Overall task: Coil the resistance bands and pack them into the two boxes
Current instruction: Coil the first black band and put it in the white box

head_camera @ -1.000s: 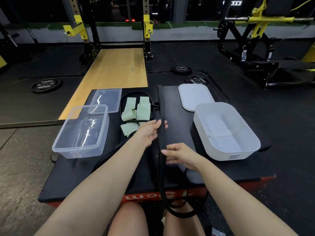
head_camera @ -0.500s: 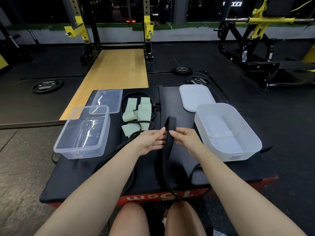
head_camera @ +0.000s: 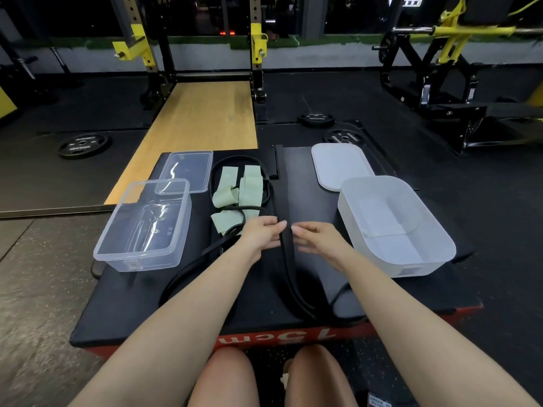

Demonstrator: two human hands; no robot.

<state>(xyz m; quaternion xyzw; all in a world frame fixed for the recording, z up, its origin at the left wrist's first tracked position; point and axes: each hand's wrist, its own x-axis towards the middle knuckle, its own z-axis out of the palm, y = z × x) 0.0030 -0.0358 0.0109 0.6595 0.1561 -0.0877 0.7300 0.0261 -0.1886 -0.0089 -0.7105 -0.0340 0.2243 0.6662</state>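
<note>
boxes (head_camera: 144,227) (head_camera: 393,227), both bandless

The long band (head_camera: 286,254) is black. The small bands (head_camera: 238,190) are light green. One box (head_camera: 144,227) is clear and the other box (head_camera: 393,227) is white.

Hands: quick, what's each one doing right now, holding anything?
Left hand: fingers pinch the wide black band.
Right hand: fingers loosely curled beside the band; whether it grips cannot be told.
</note>
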